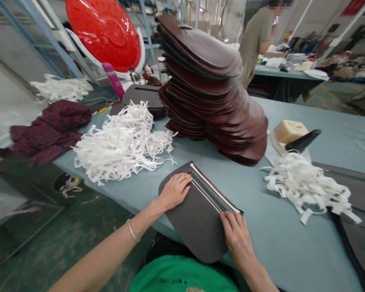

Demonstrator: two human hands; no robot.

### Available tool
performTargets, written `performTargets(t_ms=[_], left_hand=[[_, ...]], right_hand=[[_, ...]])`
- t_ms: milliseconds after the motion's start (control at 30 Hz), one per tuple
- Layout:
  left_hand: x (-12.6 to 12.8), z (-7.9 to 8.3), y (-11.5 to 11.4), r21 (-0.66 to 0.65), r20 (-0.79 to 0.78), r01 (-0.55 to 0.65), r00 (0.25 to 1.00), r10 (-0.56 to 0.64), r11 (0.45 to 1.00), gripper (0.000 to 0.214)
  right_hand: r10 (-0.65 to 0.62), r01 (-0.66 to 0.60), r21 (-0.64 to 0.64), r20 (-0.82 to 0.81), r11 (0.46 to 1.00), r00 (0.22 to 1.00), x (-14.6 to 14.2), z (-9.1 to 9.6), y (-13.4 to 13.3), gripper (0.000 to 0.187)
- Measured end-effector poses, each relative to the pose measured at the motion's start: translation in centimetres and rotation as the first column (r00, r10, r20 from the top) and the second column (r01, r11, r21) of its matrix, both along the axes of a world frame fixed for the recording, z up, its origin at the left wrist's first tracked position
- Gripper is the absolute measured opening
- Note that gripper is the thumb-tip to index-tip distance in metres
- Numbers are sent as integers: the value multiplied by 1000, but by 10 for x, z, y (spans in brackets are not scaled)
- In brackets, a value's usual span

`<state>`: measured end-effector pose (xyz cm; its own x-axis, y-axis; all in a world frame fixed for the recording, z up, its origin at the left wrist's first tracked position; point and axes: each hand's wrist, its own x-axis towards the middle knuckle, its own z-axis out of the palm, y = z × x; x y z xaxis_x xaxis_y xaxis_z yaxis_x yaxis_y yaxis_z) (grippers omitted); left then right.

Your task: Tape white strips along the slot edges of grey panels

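A dark grey panel (197, 223) with a rounded end lies at the near table edge, its round end reaching over the edge toward my green top. A long slot runs near its straight side, lined with white strips (206, 196), and a thin dark red edge shows there. My left hand (175, 190) rests flat on the panel, fingertips at the slot's far end. My right hand (235, 229) is closed at the near right corner, its fingertips on the strip's end and its thumb hidden. Beyond the panel stands a tall leaning stack of brown leather panels (213, 93).
White tape strips lie in a heap (118, 142) at left and a smaller pile (307, 182) at right. Near the right pile are a cream block (290, 130) and a black-handled tool (303, 141). A striped cloth (51, 129) hangs at the left edge. A person (255, 40) stands behind.
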<state>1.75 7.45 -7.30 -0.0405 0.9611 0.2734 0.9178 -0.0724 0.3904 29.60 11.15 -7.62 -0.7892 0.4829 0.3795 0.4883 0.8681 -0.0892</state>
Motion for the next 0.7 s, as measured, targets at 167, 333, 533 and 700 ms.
performTargets(t_ms=[167,333,533,700], left_hand=[[0,2,-1,3,14,8,1000,-8,1000,37],[16,5,0,1,-31,25,999,-25,1000,34],[87,23,-15,-117,-17,278,959,-282,953,50],[88,29,-30,-159,27,150,989,-147,976,64]], right_hand=[[-81,69,-88,-138,994,987,3,-10,3,19],[-48,31,-99,-172,995,984,4,-17,6,24],[20,-22,-17,-98,1000,995,5,-18,7,26],[45,-29,130,-124,991,991,11,-27,17,24]])
